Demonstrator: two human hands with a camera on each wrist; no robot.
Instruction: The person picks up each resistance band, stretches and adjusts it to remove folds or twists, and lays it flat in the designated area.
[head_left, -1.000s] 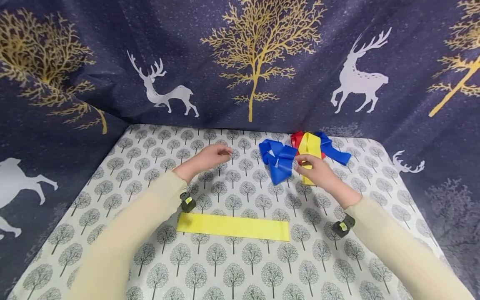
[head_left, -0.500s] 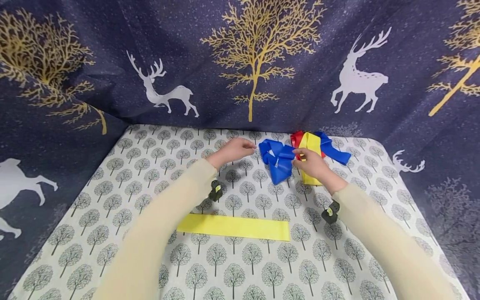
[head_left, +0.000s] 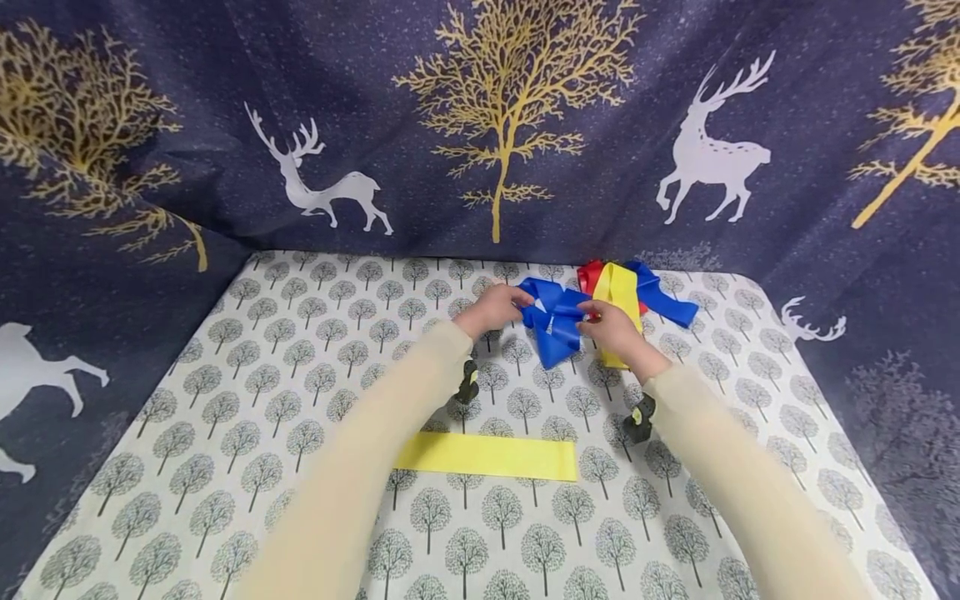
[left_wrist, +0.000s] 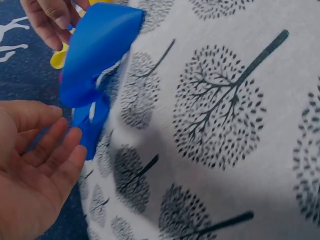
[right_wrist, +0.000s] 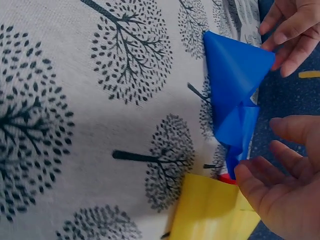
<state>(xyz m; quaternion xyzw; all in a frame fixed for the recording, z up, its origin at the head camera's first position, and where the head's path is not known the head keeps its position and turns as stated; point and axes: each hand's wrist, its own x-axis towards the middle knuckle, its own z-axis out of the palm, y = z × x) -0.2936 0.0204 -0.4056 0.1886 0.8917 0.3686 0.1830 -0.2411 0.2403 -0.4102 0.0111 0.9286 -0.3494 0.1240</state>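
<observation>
A crumpled, looped blue band (head_left: 553, 337), wide, flat and smooth, lies toward the back of the table, right of the middle. My left hand (head_left: 497, 307) reaches its left side; in the left wrist view the thumb and relaxed fingers (left_wrist: 75, 155) stand just beside it. On the opposite side is my right hand (head_left: 617, 329), thumb and fingers apart. The right wrist view has its fingertips (right_wrist: 242, 172) at the blue band's lower end, touching or very close. Neither hand's fingers curl round the band. A yellow band (head_left: 617, 287) lies behind the right hand, partly covered by it.
A red band (head_left: 589, 273) and a second blue band (head_left: 667, 300) lie bunched around the yellow one. Nearer the front, a yellow strip (head_left: 495, 456) lies flat across the tree-print cloth (head_left: 300, 467), its left end hidden by the left sleeve. A dark deer-print curtain (head_left: 450, 217) rises behind.
My left hand has moved right across the cloth to the blue band. My right hand has shifted slightly left beside it. The bands lie much as before.
</observation>
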